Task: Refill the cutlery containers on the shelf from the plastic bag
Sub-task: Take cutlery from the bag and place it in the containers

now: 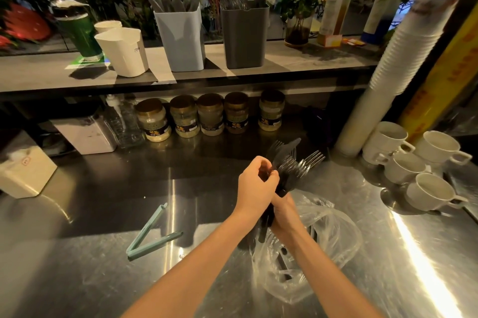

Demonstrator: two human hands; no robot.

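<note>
Gripping a bundle of black plastic forks (292, 165), both hands are holding it upright above the steel counter (103, 266), tines fanning out toward the shelf. The left hand (254, 183) is curling its fingers round the bundle just below the tines, while the right hand (284, 211) is wrapping round the handles lower down, the two hands touching. A clear plastic bag (336, 240) is lying crumpled and open on the counter just under the right wrist, with more dark cutlery showing through it. A pale green bag clip (150, 234) is lying open in a V on the counter to the left. On the shelf (310, 58) beyond, three containers are standing in a row: a white container (124, 53), whose contents I cannot make out, a pale blue container (181, 40) holding grey cutlery, and a dark grey container (244, 35) holding dark cutlery. Lidded jars (185, 115) are lining up under the shelf, and white mugs (426, 190) are sitting at the right beside a tall stack of paper cups (403, 58).
</note>
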